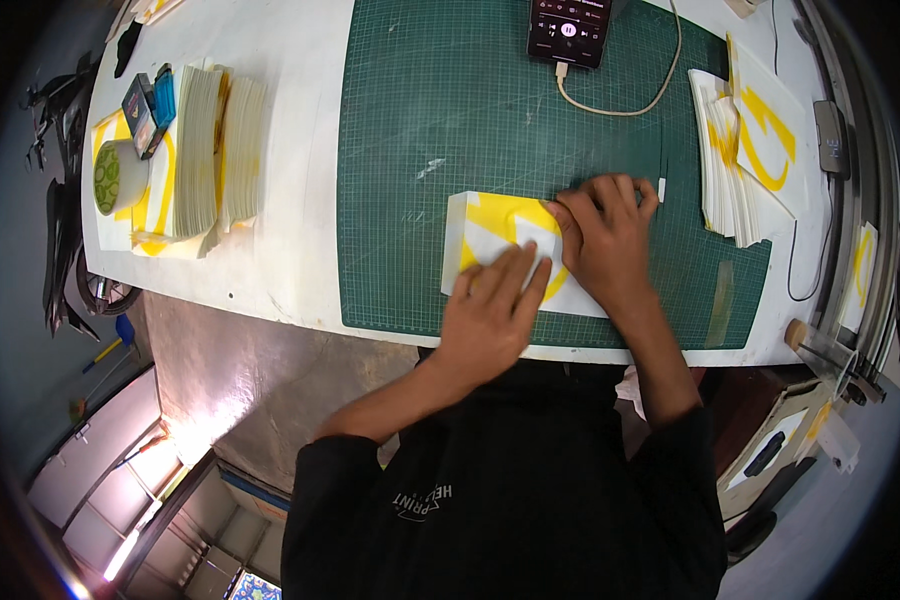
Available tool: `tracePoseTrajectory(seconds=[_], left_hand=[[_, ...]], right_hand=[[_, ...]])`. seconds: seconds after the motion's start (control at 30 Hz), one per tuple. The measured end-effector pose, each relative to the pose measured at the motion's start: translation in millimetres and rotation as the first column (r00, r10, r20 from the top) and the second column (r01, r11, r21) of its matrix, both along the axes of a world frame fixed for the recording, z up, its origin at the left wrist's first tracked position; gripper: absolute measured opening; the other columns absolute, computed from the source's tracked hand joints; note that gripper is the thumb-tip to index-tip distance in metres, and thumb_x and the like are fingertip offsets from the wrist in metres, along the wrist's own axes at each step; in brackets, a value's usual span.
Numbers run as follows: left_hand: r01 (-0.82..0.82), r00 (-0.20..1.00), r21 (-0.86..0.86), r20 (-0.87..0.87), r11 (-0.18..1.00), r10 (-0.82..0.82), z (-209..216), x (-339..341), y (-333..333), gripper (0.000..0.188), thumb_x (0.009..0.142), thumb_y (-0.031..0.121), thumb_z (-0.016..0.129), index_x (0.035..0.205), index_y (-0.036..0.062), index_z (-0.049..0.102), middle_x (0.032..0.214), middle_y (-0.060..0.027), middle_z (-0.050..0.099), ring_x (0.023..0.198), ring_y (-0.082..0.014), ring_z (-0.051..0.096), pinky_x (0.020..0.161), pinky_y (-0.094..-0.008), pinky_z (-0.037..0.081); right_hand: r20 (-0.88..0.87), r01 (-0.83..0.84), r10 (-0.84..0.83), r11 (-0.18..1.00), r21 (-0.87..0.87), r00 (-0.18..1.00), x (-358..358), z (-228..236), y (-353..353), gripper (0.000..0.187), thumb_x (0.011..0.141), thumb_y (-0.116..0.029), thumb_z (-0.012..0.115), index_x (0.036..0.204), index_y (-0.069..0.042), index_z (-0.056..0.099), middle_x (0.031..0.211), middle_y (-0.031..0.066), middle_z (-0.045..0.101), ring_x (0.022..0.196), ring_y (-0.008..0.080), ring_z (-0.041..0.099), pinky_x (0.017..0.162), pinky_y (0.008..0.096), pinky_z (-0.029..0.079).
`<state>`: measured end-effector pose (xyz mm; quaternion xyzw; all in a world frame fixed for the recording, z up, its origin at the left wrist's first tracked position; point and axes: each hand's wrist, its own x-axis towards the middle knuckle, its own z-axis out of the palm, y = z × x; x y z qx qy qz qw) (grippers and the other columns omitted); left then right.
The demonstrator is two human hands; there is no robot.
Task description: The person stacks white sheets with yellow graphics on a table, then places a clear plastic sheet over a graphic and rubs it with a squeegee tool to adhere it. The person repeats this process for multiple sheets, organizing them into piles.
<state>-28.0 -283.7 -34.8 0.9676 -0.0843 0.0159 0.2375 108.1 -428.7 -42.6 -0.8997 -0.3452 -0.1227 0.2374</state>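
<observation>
A yellow-and-white printed paper (490,215), with a plain folded flap along its left side, lies on the green cutting mat (400,130) near its front edge. My left hand (485,315) rests over the lower middle of the sheet, its fingers stretched out and slightly apart. At the upper right corner, my right hand (608,235) is curled, with the thumb at the paper's edge and the other fingers bent. The right palm hides part of the sheet's right side. A small white piece (661,190) lies just beyond the right fingers.
Upright stacks of folded paper (200,150) stand at the left, beside a green-patterned cup (110,185) and a small dark box (142,115). More printed papers (725,170) lie at the right. A phone (570,30) with a white cable (630,112) is at the back.
</observation>
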Motion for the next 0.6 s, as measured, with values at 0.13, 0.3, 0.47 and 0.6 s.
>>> tracePoseTrajectory(seconds=[0.13, 0.3, 0.47, 0.6], left_hand=[[0.103, 0.994, 0.111, -0.043, 0.989, -0.098, 5.5, 31.7, 34.1, 0.058, 0.097, 0.033, 0.061, 0.145, 0.0031, 0.051, 0.159, -0.0170, 0.040, 0.151, -0.0329, 0.033, 0.122, -0.0593, 0.022], [0.107, 0.986, 0.125, -0.140, 0.986, -0.089, 4.0, 31.4, 42.4, 0.070, 0.099, 0.044, 0.053, 0.154, 0.0028, 0.041, 0.163, -0.0132, 0.037, 0.153, -0.0280, 0.030, 0.124, -0.0592, 0.017], [0.127, 0.983, 0.120, -0.145, 0.985, -0.109, 0.3, 31.8, 42.6, 0.071, 0.101, 0.042, 0.052, 0.154, -0.0021, 0.037, 0.163, -0.0214, 0.033, 0.153, -0.0351, 0.029, 0.122, -0.0636, 0.016], [0.136, 0.983, 0.096, -0.135, 0.986, -0.122, 4.8, 32.9, 42.7, 0.072, 0.100, 0.041, 0.055, 0.154, -0.0045, 0.036, 0.161, -0.0259, 0.034, 0.152, -0.0401, 0.031, 0.121, -0.0653, 0.017]], right_hand=[[0.015, 0.037, -0.036, 0.998, -0.052, 0.999, -2.7, 0.2, -1.4, 0.016, 0.085, -0.020, 0.076, 0.094, -0.009, 0.069, 0.097, 0.0066, 0.059, 0.101, 0.0259, 0.056, 0.098, 0.0552, 0.035], [-0.056, -0.084, 0.074, 0.976, -0.201, 0.996, -31.1, 7.3, 16.9, 0.054, 0.092, -0.042, 0.066, 0.130, -0.004, 0.063, 0.145, 0.0144, 0.053, 0.142, 0.0307, 0.045, 0.117, 0.0661, 0.021], [-0.402, -0.126, -0.015, 0.938, -0.322, 0.915, -50.9, 6.9, -22.1, 0.083, 0.096, -0.057, 0.053, 0.157, -0.003, 0.034, 0.167, 0.0118, 0.029, 0.156, 0.0278, 0.023, 0.119, 0.0719, 0.008], [-0.283, 0.008, -0.179, 0.856, -0.516, 0.942, -47.2, 16.7, -71.4, 0.081, 0.098, -0.053, 0.056, 0.158, -0.004, 0.032, 0.168, 0.0133, 0.027, 0.157, 0.0313, 0.019, 0.119, 0.0733, 0.004]])
